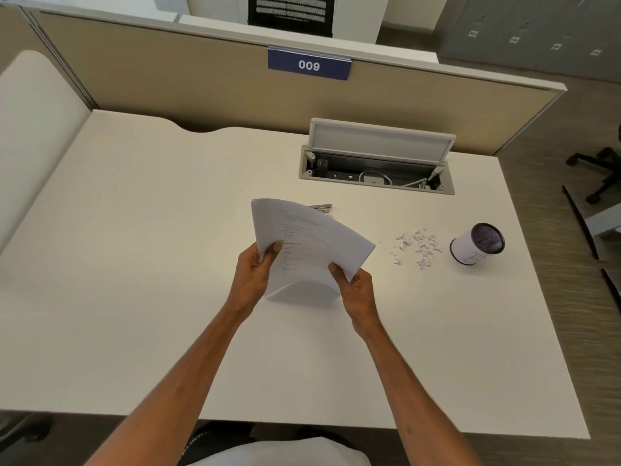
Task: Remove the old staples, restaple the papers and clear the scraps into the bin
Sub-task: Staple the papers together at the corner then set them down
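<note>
- While both hands hold them above the middle of the bench point(134, 264), the papers point(302, 243) hang clear of its surface and cast a soft shadow just below their near edge.
- Left hand point(255, 274) grips the sheaf's left edge, thumb pressed on the printed top sheet and fingers hidden underneath.
- Right hand point(356, 287) pinches the near right corner, thumb on top, the rest of the fingers behind the sheets.
- Between the two hands the papers bow upward and fan toward the far edge of the bench; faint lines of print show on the top page.
- Just past the far edge of the papers, a metal tool point(321, 207) peeks out, mostly hidden; whether it is the stapler or the remover cannot be told.
- Toward the right edge of the bench, apart from the right hand, lies a scatter of small white scraps point(416, 247).
- Just right of the scraps stands a small round bin point(477, 243), white-walled with a dark mouth, close to the right edge.
- Near the far edge, a cable tray point(376, 173) is set into the bench with its lid raised.
</note>
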The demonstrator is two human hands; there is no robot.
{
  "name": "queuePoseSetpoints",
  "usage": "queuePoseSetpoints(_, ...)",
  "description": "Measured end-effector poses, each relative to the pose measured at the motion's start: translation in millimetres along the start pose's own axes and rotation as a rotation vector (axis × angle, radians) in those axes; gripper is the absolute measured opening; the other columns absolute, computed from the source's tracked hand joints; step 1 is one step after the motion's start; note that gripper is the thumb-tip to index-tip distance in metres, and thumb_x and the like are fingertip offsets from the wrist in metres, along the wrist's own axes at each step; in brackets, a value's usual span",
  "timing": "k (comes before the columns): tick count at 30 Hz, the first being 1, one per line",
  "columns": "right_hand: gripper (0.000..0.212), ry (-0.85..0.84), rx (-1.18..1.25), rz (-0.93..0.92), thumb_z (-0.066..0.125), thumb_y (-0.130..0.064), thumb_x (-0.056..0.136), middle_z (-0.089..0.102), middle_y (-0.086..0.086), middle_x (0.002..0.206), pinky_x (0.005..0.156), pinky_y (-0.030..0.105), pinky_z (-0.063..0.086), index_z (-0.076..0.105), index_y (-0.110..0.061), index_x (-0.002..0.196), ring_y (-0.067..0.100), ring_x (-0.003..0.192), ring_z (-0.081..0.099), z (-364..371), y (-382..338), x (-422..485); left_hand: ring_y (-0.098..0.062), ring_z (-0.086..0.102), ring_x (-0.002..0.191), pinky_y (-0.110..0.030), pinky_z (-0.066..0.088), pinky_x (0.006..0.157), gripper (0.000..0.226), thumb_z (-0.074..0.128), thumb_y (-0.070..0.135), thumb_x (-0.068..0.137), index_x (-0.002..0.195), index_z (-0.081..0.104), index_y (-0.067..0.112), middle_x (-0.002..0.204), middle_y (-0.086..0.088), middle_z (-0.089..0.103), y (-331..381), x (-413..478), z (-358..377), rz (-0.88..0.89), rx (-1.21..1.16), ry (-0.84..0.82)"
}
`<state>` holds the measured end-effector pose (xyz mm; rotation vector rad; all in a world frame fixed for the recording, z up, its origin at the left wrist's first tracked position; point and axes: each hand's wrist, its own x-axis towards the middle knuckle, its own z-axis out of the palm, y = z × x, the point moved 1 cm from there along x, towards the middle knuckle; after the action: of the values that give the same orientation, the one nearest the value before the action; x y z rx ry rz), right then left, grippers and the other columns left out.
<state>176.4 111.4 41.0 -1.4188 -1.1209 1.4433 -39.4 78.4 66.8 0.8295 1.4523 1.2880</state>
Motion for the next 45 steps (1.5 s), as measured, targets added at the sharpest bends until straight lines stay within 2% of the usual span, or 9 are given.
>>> queuePoseSetpoints(9, 0.037, -0.226, 0.0, 0.119, 0.075, -0.024, 0.101, 0.079, 0.0, 0.125, 0.099, 0.035, 0.06, 0.07, -0.012, 0.136, 0.02, 0.116, 0.076, -20.4, -0.3, -9.0, -0.024, 0.08, 0.118, -0.042, 0.066, 0.099, 0.032, 0.069, 0.031, 0.109, 0.136, 0.075, 0.013, 0.129, 0.0, 0.083, 12.2, -1.3, -26.0, -0.087, 0.029, -0.095)
queuePoseSetpoints(12, 0.042, -0.305, 0.001, 0.233, 0.076, -0.025, 0.1, 0.079, 0.0, 0.127, 0.083, 0.025, 0.06, 0.068, -0.014, 0.139, 0.02, 0.115, 0.076, -25.0, 11.4, -22.8, -0.031, 0.08, 0.117, -0.05, 0.064, 0.1, 0.035, 0.068, 0.033, 0.11, 0.136, 0.073, 0.011, 0.13, -0.006, 0.082, 8.0, -2.7, -32.5, -0.131, 0.023, -0.156)
queuePoseSetpoints(15, 0.038, -0.328, 0.03, 0.318, 0.076, -0.026, 0.099, 0.079, 0.001, 0.125, 0.08, 0.027, 0.062, 0.07, -0.017, 0.135, 0.021, 0.113, 0.077, -28.4, 22.5, -33.1, -0.036, 0.079, 0.119, -0.054, 0.063, 0.103, 0.035, 0.069, 0.032, 0.109, 0.137, 0.073, 0.01, 0.131, -0.01, 0.081, -4.3, -2.5, -30.9, -0.167, -0.011, -0.145)
queuePoseSetpoints(19, 0.041, -0.346, -0.039, 0.4, 0.08, -0.034, 0.096, 0.08, 0.0, 0.124, 0.1, 0.049, 0.061, 0.071, -0.02, 0.133, 0.024, 0.114, 0.077, -32.8, 39.0, -32.2, -0.042, 0.078, 0.119, -0.06, 0.061, 0.104, 0.035, 0.071, 0.029, 0.108, 0.135, 0.074, 0.008, 0.13, -0.014, 0.081, -28.2, -1.9, -29.0, -0.218, -0.05, -0.116)
queuePoseSetpoints(27, 0.023, -0.293, -0.234, 0.483, 0.083, -0.035, 0.093, 0.083, 0.002, 0.108, 0.092, 0.048, 0.065, 0.078, -0.016, 0.107, 0.024, 0.099, 0.08, -41.2, 49.9, 7.4, -0.044, 0.079, 0.115, -0.05, 0.068, 0.09, 0.029, 0.069, 0.025, 0.108, 0.131, 0.075, 0.008, 0.121, -0.014, 0.084, -68.1, 4.7, -26.9, -0.313, -0.078, -0.026)
queuePoseSetpoints(30, 0.023, -0.075, -0.493, 0.334, 0.079, -0.041, 0.091, 0.082, -0.005, 0.092, 0.085, 0.042, 0.062, 0.077, -0.019, 0.09, 0.021, 0.088, 0.08, -43.8, 40.6, 39.1, -0.04, 0.081, 0.11, -0.053, 0.068, 0.092, 0.027, 0.07, 0.028, 0.108, 0.129, 0.076, 0.012, 0.119, -0.011, 0.085, -73.7, 12.3, -29.1, -0.345, -0.039, -0.022)
queuePoseSetpoints(34, 0.011, 0.151, -0.801, 0.016, 0.068, -0.029, 0.097, 0.076, -0.009, 0.095, 0.075, 0.028, 0.049, 0.074, -0.023, 0.104, 0.013, 0.086, 0.068, -25.8, 11.7, 85.9, -0.035, 0.083, 0.107, -0.055, 0.067, 0.094, 0.026, 0.069, 0.029, 0.109, 0.129, 0.076, 0.012, 0.118, -0.009, 0.085, -79.1, 21.9, -32.0, -0.367, -0.015, -0.031)
queuePoseSetpoints(39, 0.042, 0.024, -1.034, -0.326, 0.07, -0.007, 0.094, 0.067, 0.003, 0.131, 0.09, 0.042, 0.056, 0.067, -0.019, 0.134, 0.026, 0.117, 0.063, 15.7, -0.6, 158.9, -0.036, 0.083, 0.105, -0.054, 0.068, 0.092, 0.026, 0.069, 0.029, 0.109, 0.128, 0.076, 0.013, 0.117, -0.009, 0.086, -85.4, 26.3, -31.3, -0.394, -0.006, -0.045)
queuePoseSetpoints(45, 0.067, -0.093, -1.311, -0.436, 0.076, 0.002, 0.081, 0.06, 0.008, 0.145, 0.101, 0.049, 0.048, 0.063, -0.016, 0.144, 0.032, 0.129, 0.057, 46.5, 8.4, 213.4, -0.035, 0.084, 0.103, -0.051, 0.069, 0.088, 0.025, 0.068, 0.028, 0.11, 0.128, 0.076, 0.012, 0.115, -0.01, 0.086, -89.7, 27.9, -33.8, -0.416, -0.032, -0.041)
